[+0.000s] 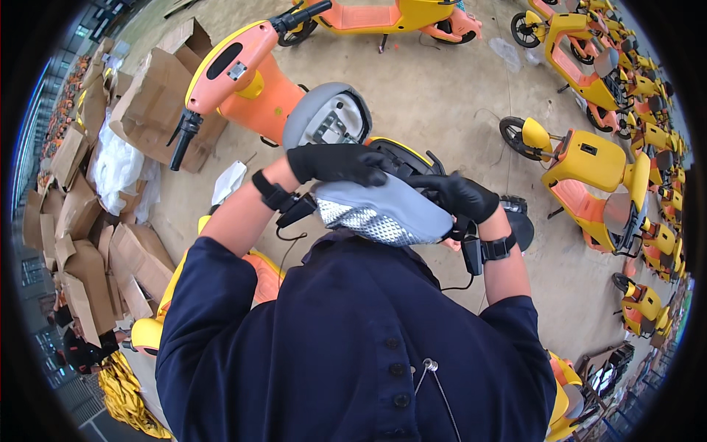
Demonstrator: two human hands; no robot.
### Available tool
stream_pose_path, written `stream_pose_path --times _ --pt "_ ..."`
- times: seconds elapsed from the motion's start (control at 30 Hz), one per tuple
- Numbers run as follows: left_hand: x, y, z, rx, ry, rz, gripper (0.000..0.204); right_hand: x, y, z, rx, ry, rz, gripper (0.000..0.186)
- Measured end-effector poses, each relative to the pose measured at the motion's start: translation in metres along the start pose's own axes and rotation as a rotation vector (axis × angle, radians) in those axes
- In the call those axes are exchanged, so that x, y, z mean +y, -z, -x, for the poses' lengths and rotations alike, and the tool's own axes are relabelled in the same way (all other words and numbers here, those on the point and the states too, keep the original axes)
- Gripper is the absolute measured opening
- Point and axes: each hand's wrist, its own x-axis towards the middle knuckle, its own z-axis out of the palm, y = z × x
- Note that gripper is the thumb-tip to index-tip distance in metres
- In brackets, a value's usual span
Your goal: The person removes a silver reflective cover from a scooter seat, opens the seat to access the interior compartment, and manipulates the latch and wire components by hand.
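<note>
A soft grey cover (421, 208) with a silver quilted side is held just above my chest. My left hand (331, 163), in a black glove, has its fingers curled over the cover's upper left part. My black-gloved right hand (460, 197) has bent fingers on its upper right part. Just beyond lies a pink and yellow scooter (254, 107) with a grey seat (309, 121), its underside exposed, beside a black rimmed opening (401, 155) partly hidden by my hands and the cover.
Opened cardboard boxes (158, 96) and white plastic wrapping (118, 162) pile up at left. A yellow crumpled heap (125, 387) lies lower left. Parked scooters (589, 166) line the right, and another (375, 18) stands at the top. Bare concrete floor (449, 88) shows between them.
</note>
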Motion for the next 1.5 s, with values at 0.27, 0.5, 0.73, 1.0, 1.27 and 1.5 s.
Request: stream_pose_path --times 0.27,0.5,0.73,1.0,1.27,1.5 --pt "-0.060 0.051 0.010 -0.052 -0.074 -0.501 0.041 -0.022 0.007 0.025 0.309 0.183 0.099 0.036" --pt "-0.011 -0.017 0.031 0.232 -0.078 0.856 0.075 -0.007 0.030 0.036 0.566 0.449 -0.306 0.043" --pt "-0.020 -0.009 0.025 0.472 -0.194 1.084 0.066 0.048 0.052 0.033 0.861 0.298 0.065 0.047" --pt "-0.023 0.002 0.026 0.556 -0.279 1.147 0.069 0.095 0.061 -0.010 0.647 0.403 -0.360 0.034" --pt "-0.078 0.037 0.066 0.949 -0.473 1.121 0.046 0.007 0.031 0.013 0.408 0.762 -0.745 0.023" --pt "-0.048 0.014 0.038 0.777 -0.563 1.210 0.045 0.067 0.037 -0.067 0.978 0.324 0.269 0.057"
